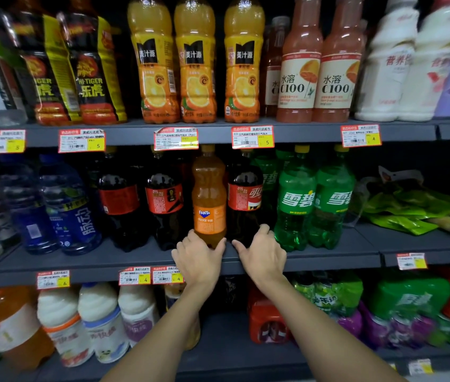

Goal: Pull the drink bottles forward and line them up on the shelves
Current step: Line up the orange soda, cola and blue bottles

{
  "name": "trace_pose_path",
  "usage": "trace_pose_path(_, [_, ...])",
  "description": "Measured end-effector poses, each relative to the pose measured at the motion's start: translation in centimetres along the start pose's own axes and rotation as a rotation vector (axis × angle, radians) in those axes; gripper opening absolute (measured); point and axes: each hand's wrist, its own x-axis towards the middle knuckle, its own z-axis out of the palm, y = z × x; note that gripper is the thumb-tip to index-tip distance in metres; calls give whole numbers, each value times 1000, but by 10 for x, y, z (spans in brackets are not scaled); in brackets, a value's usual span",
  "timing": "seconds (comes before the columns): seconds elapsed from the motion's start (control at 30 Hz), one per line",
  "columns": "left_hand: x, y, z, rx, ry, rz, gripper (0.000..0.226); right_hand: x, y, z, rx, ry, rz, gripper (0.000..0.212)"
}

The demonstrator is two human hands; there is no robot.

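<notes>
On the middle shelf (315, 260), far left of both hands, 2 blue bottles (53, 205) stand side by side. Nearer the hands, 2 colas (141, 205) stand behind the shelf's front edge, the second just left of the Fanta (209, 199).

The left hand (199, 260) wraps the base of the Fanta, thumb on the bottle's right side and fingers curling around its left, so the hand is closed on it. The Fanta stands upright between thumb and fingers, near the shelf's front edge and ahead of the colas on either side.

The right hand (262, 257) sits just right of the left hand, the two thumbs nearly meeting below the Fanta. Its fingers reach up around the right side of a third cola (244, 199), which stands upright touching the Fanta; the thumb lies along the shelf in front of it. Whether this hand truly grips the cola or only rests against it, I cannot tell.

Just right of that hand, 2 Sprites (315, 199) stand together at the front, with more green bottles behind them. Further right lie green packets (417, 210) on the same level.

Above the hands, the upper shelf carries 2 Hi-Tiger bottles (75, 70), 3 orange juices (196, 62), 2 C100 bottles (320, 67) and white bottles (405, 64), left to right.
</notes>
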Motion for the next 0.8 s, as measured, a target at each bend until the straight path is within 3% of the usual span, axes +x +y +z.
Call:
trace_pose_path(0.17, [0,-19,-12,-35,-23,79,64,-6,11,-8,-18,-3,-72,68])
trace_pose_path(0.33, [-5,-21,-15,-82,-16,79,66,3,3,-11,166,-132,-53,101])
trace_pose_path(0.43, [-4,-19,-16,-71,-22,81,67,7,-4,-8,226,-168,-2,97])
trace_pose_path(0.67, [-8,-15,-21,-99,-9,55,76,-9,-7,-7,234,-30,65,79])
trace_pose_path(0.8, [-13,-18,-23,-82,-30,100,78,-3,8,-8,310,-165,-25,95])
